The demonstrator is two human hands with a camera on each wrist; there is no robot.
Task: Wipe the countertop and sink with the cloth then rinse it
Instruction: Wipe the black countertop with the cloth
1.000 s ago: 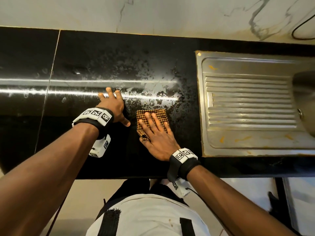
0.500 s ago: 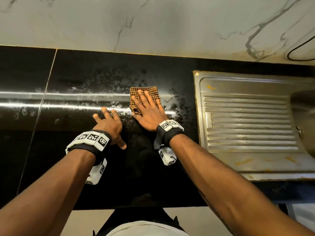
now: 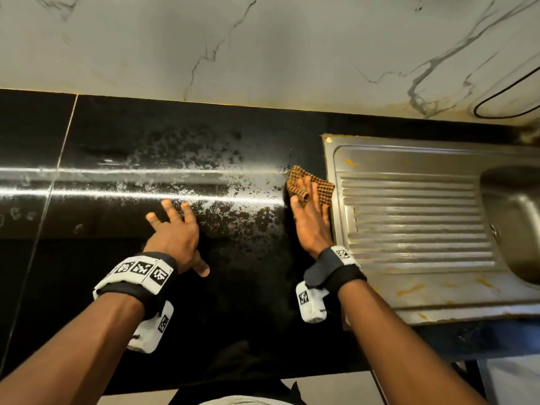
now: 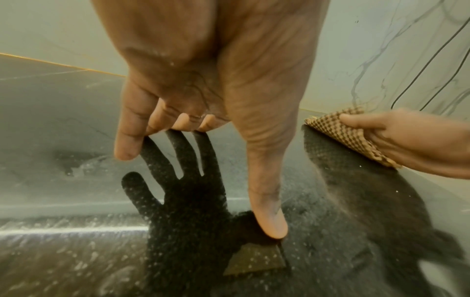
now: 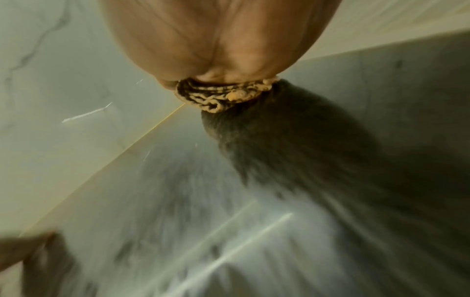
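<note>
The folded checked cloth (image 3: 314,187) lies flat on the black table (image 3: 181,135), right at the raised left edge of the steel sink (image 3: 415,217), most likely because the wiping stroke is carrying the wet smears toward the drainboard, where they can run off. The right hand (image 3: 311,220) lies over the cloth with its fingers stretched out rather than curled, so the palm and fingers press the fabric down onto the stone; a flat hand like this spreads the pressure over the whole pad, which suits scrubbing better than a pinch would. In the right wrist view the cloth shows bunched into folds under the palm. The left hand (image 3: 175,238) holds nothing: it rests on the table well apart from the cloth, fingers spread and straight, thumb out to the side, fingertips (image 4: 124,152) touching the wet surface above their own dark reflection. It looks like a brace that steadies the body while the other arm reaches. White streaky residue still covers the table between the two hands, and orange stains mark the drainboard, so I judge the wiping far from finished.
</note>
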